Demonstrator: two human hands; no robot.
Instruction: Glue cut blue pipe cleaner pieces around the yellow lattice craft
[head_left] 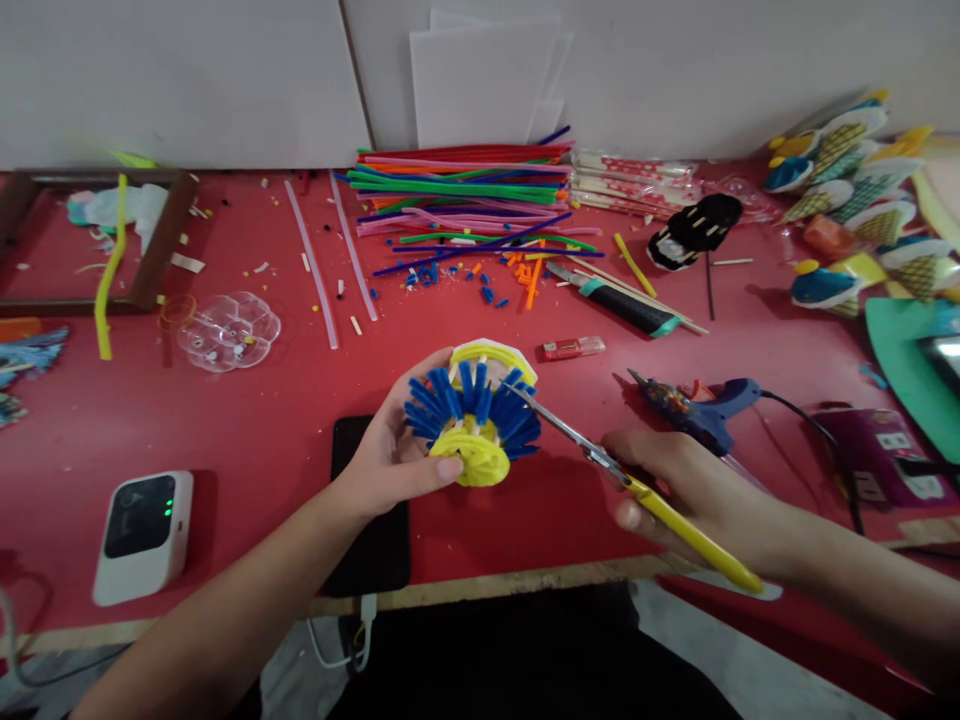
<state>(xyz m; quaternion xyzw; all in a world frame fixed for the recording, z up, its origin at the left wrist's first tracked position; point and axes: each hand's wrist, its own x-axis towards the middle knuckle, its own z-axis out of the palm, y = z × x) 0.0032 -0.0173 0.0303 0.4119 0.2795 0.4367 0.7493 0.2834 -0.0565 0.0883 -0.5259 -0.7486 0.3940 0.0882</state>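
Note:
My left hand (397, 450) is closed around a small craft piece (480, 462). It has two yellow round ends joined by short pale sticks, and blue pipe-cleaner bits stick out around its middle. The thumb presses on the near yellow end. My right hand (690, 490) grips scissors (675, 525) with yellow handles. Their blades reach left to the blue bits on the craft piece's right side; whether they touch cannot be made out. Beneath my left hand lies a black phone (367, 560), partly covered, at the table's front edge.
Pipe cleaners (465, 185) lie piled at the back, with cut scraps before them. A utility knife (626, 303), a red lighter (574, 347) and a blue glue gun (701, 410) lie to the right. A white device (144, 540) stands front left. A wooden frame (161, 240) is back left.

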